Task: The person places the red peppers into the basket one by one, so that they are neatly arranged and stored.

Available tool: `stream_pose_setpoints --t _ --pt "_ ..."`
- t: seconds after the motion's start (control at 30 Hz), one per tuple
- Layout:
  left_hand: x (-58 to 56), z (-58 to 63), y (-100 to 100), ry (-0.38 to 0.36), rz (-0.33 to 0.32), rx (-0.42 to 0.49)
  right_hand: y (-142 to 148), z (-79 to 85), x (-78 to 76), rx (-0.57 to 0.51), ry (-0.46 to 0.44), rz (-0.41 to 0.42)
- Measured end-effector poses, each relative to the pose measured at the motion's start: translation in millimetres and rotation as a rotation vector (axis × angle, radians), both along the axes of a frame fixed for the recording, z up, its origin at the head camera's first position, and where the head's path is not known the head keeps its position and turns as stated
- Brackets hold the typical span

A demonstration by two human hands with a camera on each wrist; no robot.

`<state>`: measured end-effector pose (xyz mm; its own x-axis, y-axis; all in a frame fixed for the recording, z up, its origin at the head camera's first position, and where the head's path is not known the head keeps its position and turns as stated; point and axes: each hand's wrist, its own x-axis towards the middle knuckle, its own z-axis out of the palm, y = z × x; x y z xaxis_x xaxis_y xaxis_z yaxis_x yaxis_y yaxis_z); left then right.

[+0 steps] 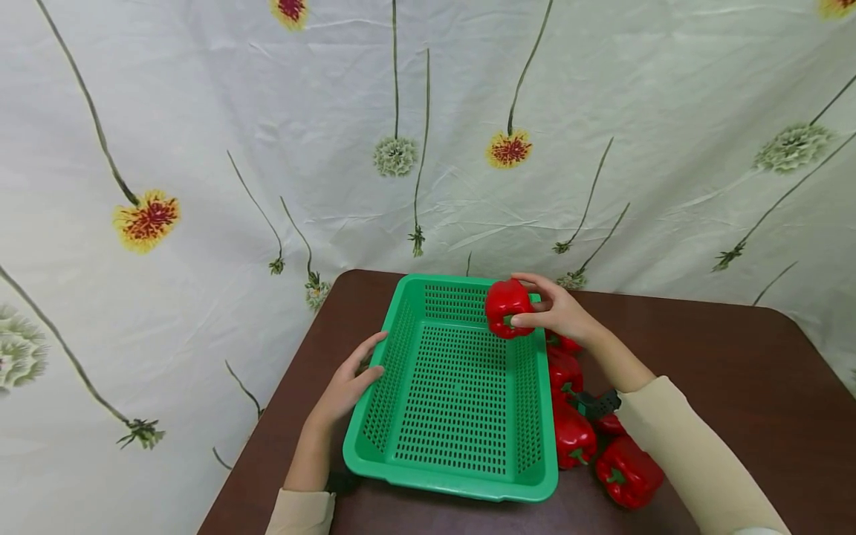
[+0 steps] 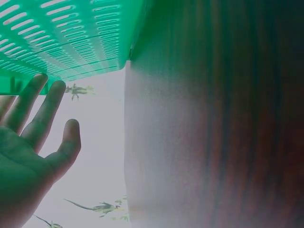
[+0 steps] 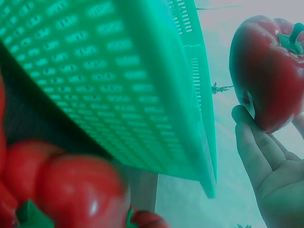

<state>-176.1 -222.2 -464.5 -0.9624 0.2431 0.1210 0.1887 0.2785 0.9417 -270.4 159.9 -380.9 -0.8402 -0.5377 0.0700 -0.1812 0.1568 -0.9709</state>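
A green slotted plastic basket (image 1: pixel 449 487) stands on the dark brown table, its inside bare in the head view. At its far right corner my right hand (image 1: pixel 565 312) holds a red bell pepper (image 1: pixel 504 301) by thumb and fingers, above the rim. The right wrist view shows this pepper's green stem (image 3: pixel 292 40) and the fingers under its lower end. My left hand (image 1: pixel 344 390) is at the left rim, fingers fairly straight with the tips against the basket. In the left wrist view the thumb (image 2: pixel 71 140) stands apart from the basket wall.
Several red bell peppers (image 1: pixel 628 472) lie along the basket's right side, partly hidden by my right arm. Among them is a black strap-like thing (image 1: pixel 605 403). Brown table (image 1: pixel 729 371) extends to the right. A flower-patterned white cloth (image 1: pixel 468 200) hangs behind the table.
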Motion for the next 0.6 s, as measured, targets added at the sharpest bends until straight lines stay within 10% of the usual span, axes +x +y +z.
stream_pose_setpoints --t 0.6 --pt "0.3 -1.8 -0.1 -0.017 -0.005 0.040 -40.0 4.9 -10.8 -0.029 -0.031 0.057"
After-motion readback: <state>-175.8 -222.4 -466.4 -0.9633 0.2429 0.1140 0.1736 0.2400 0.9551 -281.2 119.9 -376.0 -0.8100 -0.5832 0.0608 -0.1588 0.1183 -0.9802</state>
